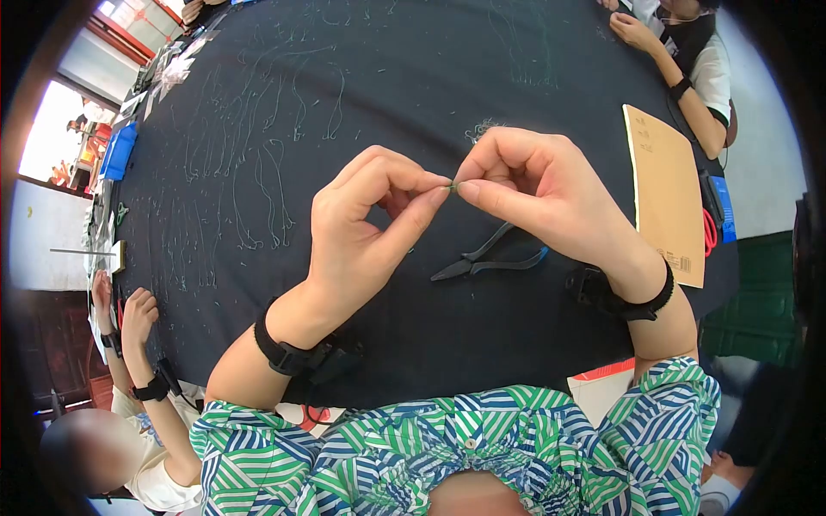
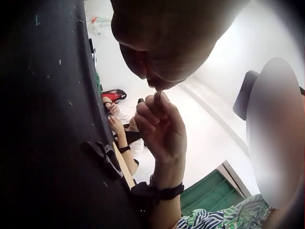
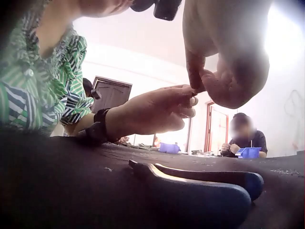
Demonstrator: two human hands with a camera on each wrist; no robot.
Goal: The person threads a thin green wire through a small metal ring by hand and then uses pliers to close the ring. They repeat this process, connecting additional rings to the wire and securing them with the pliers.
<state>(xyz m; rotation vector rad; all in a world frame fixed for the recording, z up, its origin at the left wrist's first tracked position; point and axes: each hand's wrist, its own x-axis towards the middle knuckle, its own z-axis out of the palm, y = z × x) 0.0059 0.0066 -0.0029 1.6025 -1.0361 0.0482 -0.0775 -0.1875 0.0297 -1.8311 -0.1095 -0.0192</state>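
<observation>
In the head view, both hands meet above the dark cloth, thumb and index fingertips nearly touching. A tiny green piece (image 1: 453, 187) lies between them; its shape is too small to tell. The left hand (image 1: 357, 225) pinches its left side, and the right hand (image 1: 544, 191) pinches its right side. The left wrist view shows the right hand (image 2: 164, 126) below the dark left hand (image 2: 164, 43), tips together. In the right wrist view the left hand (image 3: 152, 110) comes from the left to meet the right hand (image 3: 228, 62). Pliers (image 1: 490, 262) lie spread on the cloth beneath them.
The black cloth (image 1: 387, 344) carries rows of thin threads (image 1: 275, 193) at the left and a small wire tangle (image 1: 483, 129) behind the hands. A brown pad (image 1: 667, 198) and red-handled scissors (image 1: 710, 232) lie at the right. Other people sit around the table.
</observation>
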